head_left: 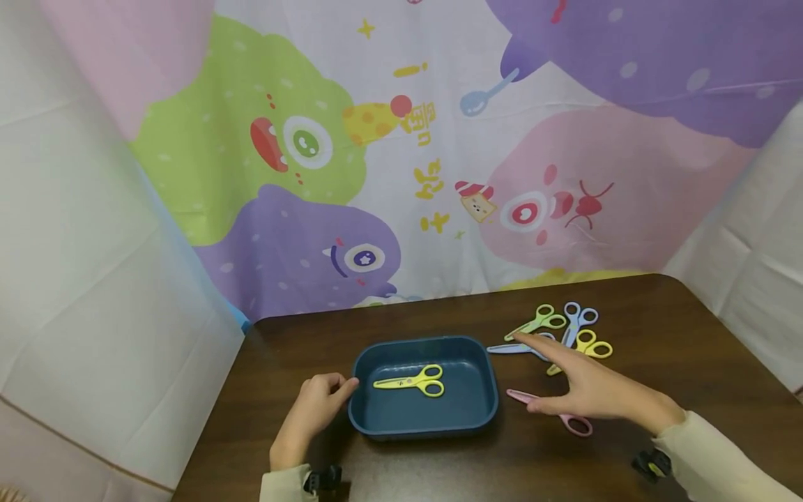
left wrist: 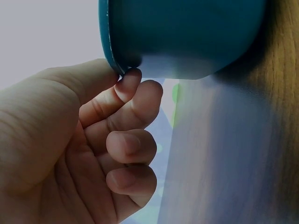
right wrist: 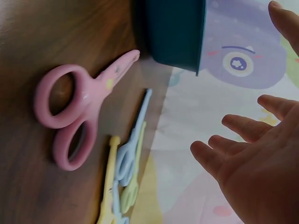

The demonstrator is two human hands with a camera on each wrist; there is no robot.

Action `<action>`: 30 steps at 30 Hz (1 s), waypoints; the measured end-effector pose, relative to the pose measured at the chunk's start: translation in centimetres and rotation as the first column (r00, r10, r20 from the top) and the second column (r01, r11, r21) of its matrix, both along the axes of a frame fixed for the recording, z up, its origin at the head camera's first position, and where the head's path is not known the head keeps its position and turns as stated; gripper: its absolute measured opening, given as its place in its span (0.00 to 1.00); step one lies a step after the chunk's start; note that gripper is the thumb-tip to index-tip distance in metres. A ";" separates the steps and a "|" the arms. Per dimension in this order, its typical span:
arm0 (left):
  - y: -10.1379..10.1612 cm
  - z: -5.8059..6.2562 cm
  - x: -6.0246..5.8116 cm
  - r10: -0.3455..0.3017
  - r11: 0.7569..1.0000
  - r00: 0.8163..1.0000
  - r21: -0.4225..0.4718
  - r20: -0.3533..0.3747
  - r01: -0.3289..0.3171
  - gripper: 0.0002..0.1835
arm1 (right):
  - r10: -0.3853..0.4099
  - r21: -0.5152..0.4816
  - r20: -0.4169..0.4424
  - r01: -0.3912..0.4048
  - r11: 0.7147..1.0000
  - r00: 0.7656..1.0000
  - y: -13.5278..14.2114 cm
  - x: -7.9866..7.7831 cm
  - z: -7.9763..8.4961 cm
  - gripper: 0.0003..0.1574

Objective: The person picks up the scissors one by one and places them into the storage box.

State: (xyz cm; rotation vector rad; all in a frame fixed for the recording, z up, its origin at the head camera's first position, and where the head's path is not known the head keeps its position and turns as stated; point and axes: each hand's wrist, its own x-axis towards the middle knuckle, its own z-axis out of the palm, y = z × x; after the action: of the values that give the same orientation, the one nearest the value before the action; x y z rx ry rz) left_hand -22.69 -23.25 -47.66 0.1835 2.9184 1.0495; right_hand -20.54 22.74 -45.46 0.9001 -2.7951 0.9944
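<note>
Head: I've got left hand (head_left: 315, 408) pinching tray's (head_left: 423, 433) left end, yellow scissors (head_left: 401, 382) inside; right hand (head_left: 592, 387) spread over pink scissors (head_left: 519, 396), four more pairs (head_left: 573, 328) beyond. Left wrist: thumb (left wrist: 88, 80) and fingertip (left wrist: 129, 84) clamp the rim (left wrist: 109, 46). Right wrist: fingers (right wrist: 246, 128) apart, holding nothing; looks clear of pink scissors, depth's hard to judge.
</note>
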 end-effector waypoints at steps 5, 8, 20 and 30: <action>0.1 0.0 0.0 -0.003 1.000 1.000 0.004 -0.006 0.003 0.18 | -0.031 0.029 -0.032 0.032 0.999 0.999 0.9 0.5 -0.5 0.60; 0.1 0.0 0.0 -0.004 1.000 1.000 0.006 -0.009 0.004 0.18 | -0.047 0.042 -0.059 0.050 0.998 0.997 1.5 0.8 -0.8 0.59; 0.0 0.0 0.0 0.004 1.000 1.000 -0.005 -0.007 -0.004 0.18 | -0.068 0.046 -0.167 0.077 0.996 0.984 4.0 1.7 -2.2 0.54; 0.1 -0.1 0.1 0.000 1.000 1.000 -0.006 -0.007 0.000 0.17 | -0.074 0.077 -0.203 0.092 0.993 0.976 5.4 2.3 -4.1 0.55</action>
State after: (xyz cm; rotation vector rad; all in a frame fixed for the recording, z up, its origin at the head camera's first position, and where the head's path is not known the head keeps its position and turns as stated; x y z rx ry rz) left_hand -22.63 -23.17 -47.73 0.1882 2.9276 1.0421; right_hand -18.25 28.16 -49.55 0.8329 -2.6985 0.7330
